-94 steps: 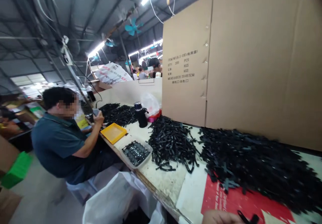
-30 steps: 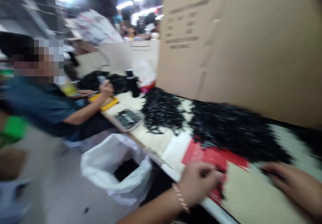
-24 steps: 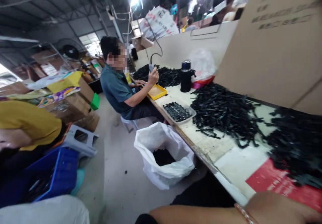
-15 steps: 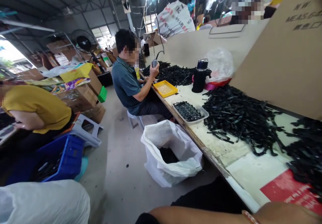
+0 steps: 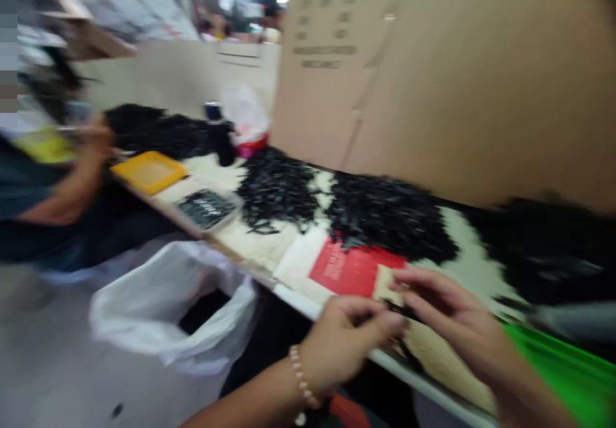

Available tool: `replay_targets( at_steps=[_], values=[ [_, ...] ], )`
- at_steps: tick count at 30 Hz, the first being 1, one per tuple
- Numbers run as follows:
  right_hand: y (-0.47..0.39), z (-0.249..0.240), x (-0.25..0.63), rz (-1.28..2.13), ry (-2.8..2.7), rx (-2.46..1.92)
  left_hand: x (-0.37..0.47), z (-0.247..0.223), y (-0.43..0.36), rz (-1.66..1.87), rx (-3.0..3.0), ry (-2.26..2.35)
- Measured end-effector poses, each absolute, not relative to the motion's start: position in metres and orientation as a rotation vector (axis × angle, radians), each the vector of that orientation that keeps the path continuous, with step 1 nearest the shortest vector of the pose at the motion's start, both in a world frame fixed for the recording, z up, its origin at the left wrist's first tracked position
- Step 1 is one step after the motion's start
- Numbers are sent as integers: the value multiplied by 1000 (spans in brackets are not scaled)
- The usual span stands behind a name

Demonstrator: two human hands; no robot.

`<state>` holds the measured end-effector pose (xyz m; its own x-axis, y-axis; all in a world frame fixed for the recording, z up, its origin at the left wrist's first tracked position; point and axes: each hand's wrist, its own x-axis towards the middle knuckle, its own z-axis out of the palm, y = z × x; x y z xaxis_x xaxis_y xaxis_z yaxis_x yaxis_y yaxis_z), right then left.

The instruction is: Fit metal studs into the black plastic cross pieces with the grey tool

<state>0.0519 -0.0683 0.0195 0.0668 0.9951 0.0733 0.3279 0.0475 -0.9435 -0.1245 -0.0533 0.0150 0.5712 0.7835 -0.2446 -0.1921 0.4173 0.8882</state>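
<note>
My left hand (image 5: 344, 338), with a beaded bracelet on the wrist, pinches a thin black strip (image 5: 409, 354) at the table's front edge. Close on its right, my right hand (image 5: 455, 312) has its thumb and fingers bent around the same spot; a small light piece shows at its fingertips, too blurred to name. Behind the hands a red printed sheet (image 5: 344, 267) lies on the table, with a heap of black strips (image 5: 389, 216) beyond it. A tan pad (image 5: 443, 357) lies under my right hand.
A green tray (image 5: 563, 370) stands at the right. Leftward are a clear tray of black pieces (image 5: 205, 208), a yellow tray (image 5: 150, 171), a dark bottle (image 5: 221, 136) and a white sack (image 5: 139, 306) on the floor. A co-worker's arm (image 5: 67, 190) is far left. Cardboard (image 5: 457, 81) rises behind.
The view has swung right and down to the table in front. Both hands now show, together at a black strip; before, only one forearm and part of a hand showed at the bottom edge.
</note>
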Motion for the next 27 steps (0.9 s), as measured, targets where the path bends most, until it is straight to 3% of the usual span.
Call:
replay_targets(
  at_steps=[8,15,21,27],
  values=[
    [-76,-19,15,1110,-634,-1034,-109,1,-43,677,934,870],
    [-83,-18,33,1258,-678,-892,-107,8,-41,625,948,881],
    [-76,-15,48,1172,-648,-959,-116,15,-37,649,1050,955],
    [-76,-1,48,1211,-752,-938,-117,29,-43,465,1122,862]
  ],
)
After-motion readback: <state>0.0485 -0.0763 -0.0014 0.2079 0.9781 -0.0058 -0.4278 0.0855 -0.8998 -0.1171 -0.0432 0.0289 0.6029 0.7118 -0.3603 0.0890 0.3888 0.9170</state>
